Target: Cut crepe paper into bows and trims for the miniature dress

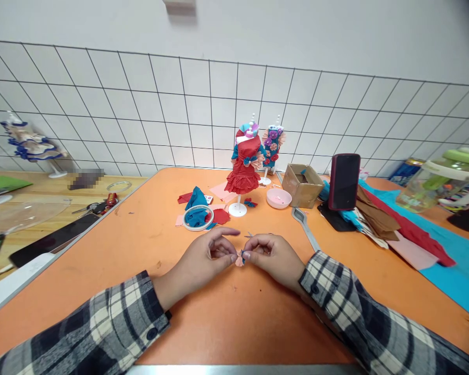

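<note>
Both my hands rest on the orange table, fingertips meeting in the middle. My left hand and my right hand each pinch one side of a small pleated pink paper piece held just above the tabletop. Beyond them stands a little mannequin in a red paper dress on a white base, with a second mannequin in a blue flowered dress behind it. A roll of tape lies on blue and red paper scraps to the left of the red dress.
A pink bowl, a cardboard box and a standing phone sit at the back right. Sheets of brown, red, pink and blue paper spread to the right, beside a clear jug. A wire grid lines the wall.
</note>
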A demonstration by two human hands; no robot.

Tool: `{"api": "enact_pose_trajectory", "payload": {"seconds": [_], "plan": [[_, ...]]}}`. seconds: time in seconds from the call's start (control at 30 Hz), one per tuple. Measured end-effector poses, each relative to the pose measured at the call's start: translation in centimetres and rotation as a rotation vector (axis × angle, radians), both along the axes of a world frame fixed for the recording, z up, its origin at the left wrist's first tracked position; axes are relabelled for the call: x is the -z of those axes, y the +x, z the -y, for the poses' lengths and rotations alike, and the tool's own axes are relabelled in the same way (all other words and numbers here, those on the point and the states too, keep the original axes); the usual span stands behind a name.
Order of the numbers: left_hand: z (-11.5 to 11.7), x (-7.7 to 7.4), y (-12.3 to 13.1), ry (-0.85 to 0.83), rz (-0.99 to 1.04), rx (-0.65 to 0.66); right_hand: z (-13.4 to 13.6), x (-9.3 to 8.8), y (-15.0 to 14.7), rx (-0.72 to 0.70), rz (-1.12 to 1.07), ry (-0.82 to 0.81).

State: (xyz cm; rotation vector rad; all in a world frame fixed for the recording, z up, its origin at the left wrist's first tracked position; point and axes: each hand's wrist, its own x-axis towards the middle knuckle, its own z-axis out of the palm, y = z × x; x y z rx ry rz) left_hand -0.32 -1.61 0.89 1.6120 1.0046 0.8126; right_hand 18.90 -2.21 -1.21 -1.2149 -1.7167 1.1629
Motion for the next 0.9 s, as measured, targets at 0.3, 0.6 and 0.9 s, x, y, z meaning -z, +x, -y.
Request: {"api": "enact_pose_trajectory", "payload": {"seconds": [0.3,0.6,0.9], "plan": [[-0.16,0.12,-0.05,0.078,-0.087,-0.021,0.10,0.18,-0.06,0.053,0.041,0.052],[-0.24,0.11,-0.20,0.098,-0.111,-0.048,0.58,-0.64,-0.61,0.026,-0.064,-0.159],[-0.29,0.10,-0.23,0.043,-0.044,-0.021,0.26,-0.03,-0.33,0.108,-0.005,0.082]]}}
